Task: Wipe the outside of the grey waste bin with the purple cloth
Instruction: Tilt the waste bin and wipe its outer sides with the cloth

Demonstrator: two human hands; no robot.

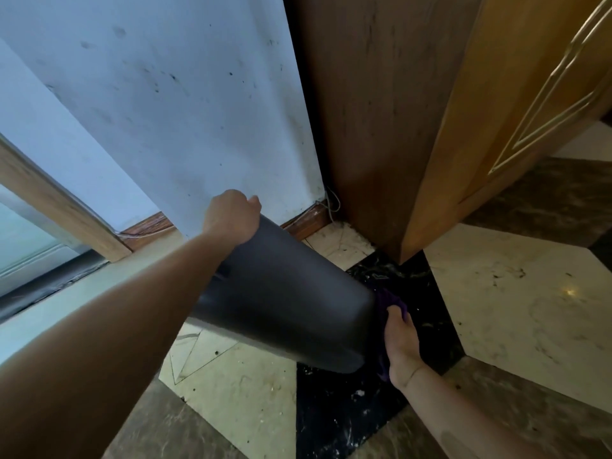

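Observation:
The grey waste bin (pixel 284 303) is lifted off the floor and tipped on its side, its base pointing right and toward me. My left hand (pixel 231 217) grips its rim at the upper left end. My right hand (pixel 400 346) presses the purple cloth (pixel 389 301) flat against the bin's base. Most of the cloth is hidden behind the bin and my palm; only a bunched part shows above my fingers and a strip below them.
A stained white wall (pixel 185 111) stands behind the bin, with a wooden skirting board (pixel 308 220) at its foot. A brown wooden cabinet (pixel 390 127) rises at the right. The tiled floor (pixel 516 299) carries specks of dirt. A wooden door frame (pixel 56 200) is on the left.

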